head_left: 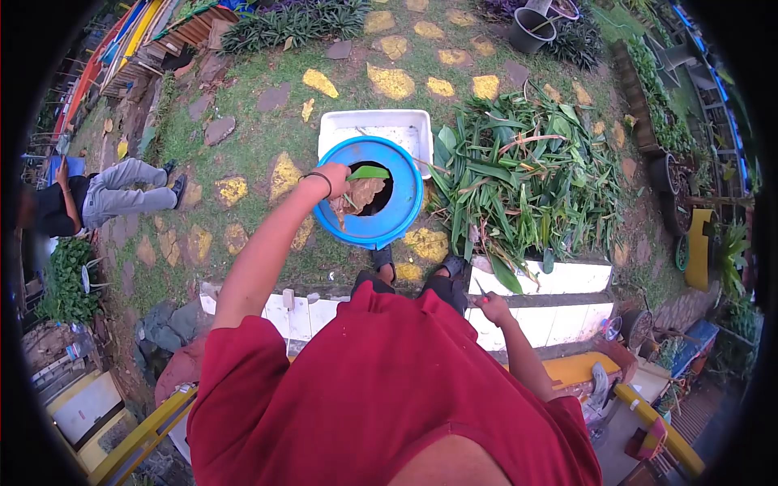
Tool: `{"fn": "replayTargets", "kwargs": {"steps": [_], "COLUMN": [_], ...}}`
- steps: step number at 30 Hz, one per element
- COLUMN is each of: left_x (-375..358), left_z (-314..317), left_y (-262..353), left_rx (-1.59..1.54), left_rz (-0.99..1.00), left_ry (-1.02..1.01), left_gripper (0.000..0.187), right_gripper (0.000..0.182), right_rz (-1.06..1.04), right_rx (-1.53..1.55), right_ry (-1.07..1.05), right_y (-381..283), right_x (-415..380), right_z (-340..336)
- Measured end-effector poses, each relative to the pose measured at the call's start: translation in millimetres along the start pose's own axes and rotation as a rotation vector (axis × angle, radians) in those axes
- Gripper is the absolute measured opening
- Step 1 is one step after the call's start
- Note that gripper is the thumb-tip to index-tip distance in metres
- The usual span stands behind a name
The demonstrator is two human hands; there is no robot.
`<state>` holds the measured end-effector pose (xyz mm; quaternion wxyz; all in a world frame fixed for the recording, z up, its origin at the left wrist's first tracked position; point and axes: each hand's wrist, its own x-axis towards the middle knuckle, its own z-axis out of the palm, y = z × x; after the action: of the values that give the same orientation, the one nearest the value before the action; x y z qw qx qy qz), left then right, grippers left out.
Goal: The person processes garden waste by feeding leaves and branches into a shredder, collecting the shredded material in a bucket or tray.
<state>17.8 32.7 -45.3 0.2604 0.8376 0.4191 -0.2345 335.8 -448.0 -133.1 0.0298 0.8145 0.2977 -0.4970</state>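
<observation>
One green leaf (369, 172), pinched by the left hand (334, 178), points rightward over a drum (409, 194) on grass (251, 144); right hand (495, 309) clasps a tool (485, 299).

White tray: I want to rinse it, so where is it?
In the head view, the white tray lies at upper centre, beyond the blue drum, which hides part of it, and left of the leaf heap.
</observation>
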Motion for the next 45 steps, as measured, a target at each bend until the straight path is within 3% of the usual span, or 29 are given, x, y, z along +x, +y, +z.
{"fn": "replayTargets", "kwargs": {"steps": [2, 6, 11, 12, 15, 18, 20, 24, 26, 29, 33, 39, 45], "left_x": [31.9, 22.9, -12.4, -19.8, -51.5, -82.7, -98.6, -103.3, -94.3, -79.4, -67.7, -77.7, -75.5], "left_z": [14.8, 13.7, 2.3, 12.9, 50.8, 97.1, 129.1, 162.4, 177.0, 172.4, 172.3, 180.3, 197.6], "left_y": [-7.9, -3.3, -37.7, -50.3, -76.0, -80.6, -81.1, -72.5, -73.0, -59.8, -53.4, -41.0, -40.5], "left_rx": [0.144, 0.065, -0.339, -0.4, -0.492, -0.695, -0.794, -0.894, -0.933, -1.074, -0.859, -1.165, -1.332], "left_rz": [0.025, 0.049, -0.021, -0.074, -0.185, -0.259, -0.266, -0.34, -0.389, -0.539, -0.459, -0.487, -0.55], "left_ry": [-0.144, -0.034, 0.031, 0.064, 0.099, 0.013, -0.001, -0.125, -0.104, -0.186, -0.278, -0.135, -0.045], "left_gripper": [0.036, 0.053, 0.051, 0.049, 0.047, 0.042, 0.041, 0.056, 0.078, 0.084, 0.087, 0.09, 0.09], "right_gripper": [0.056, 0.061, 0.067, 0.067, 0.067, 0.068, 0.064, 0.06, 0.06, 0.061, 0.061, 0.061, 0.07], "right_rz": [-0.03, -0.023, 0.111, 0.203, 0.189, 0.264, 0.188, 0.024, 0.029, 0.032, 0.052, -0.012, 0.236], "right_rx": [0.061, 0.075, 0.143, 0.166, 0.124, 0.146, 0.122, 0.058, 0.058, 0.03, 0.079, 0.059, 0.133], "right_ry": [0.053, 0.051, 0.004, -0.062, -0.081, -0.118, -0.049, 0.104, 0.099, 0.109, 0.096, 0.112, -0.089], "right_y": [-3.9, 11.8, 14.2, 0.6, 11.0, -9.4, 20.7, 30.8, 9.1, -16.6, -29.9, 7.0, -1.9], "right_x": [-10.7, -14.9, -31.3, -43.1, -39.2, -51.1, -24.1, -2.8, -8.1, -17.2, -25.6, -15.1, -34.3], "right_z": [3.8, 20.5, 36.7, 28.8, 37.0, 19.0, 34.6, 33.6, 17.3, 1.4, -3.7, 33.4, 30.2]}}
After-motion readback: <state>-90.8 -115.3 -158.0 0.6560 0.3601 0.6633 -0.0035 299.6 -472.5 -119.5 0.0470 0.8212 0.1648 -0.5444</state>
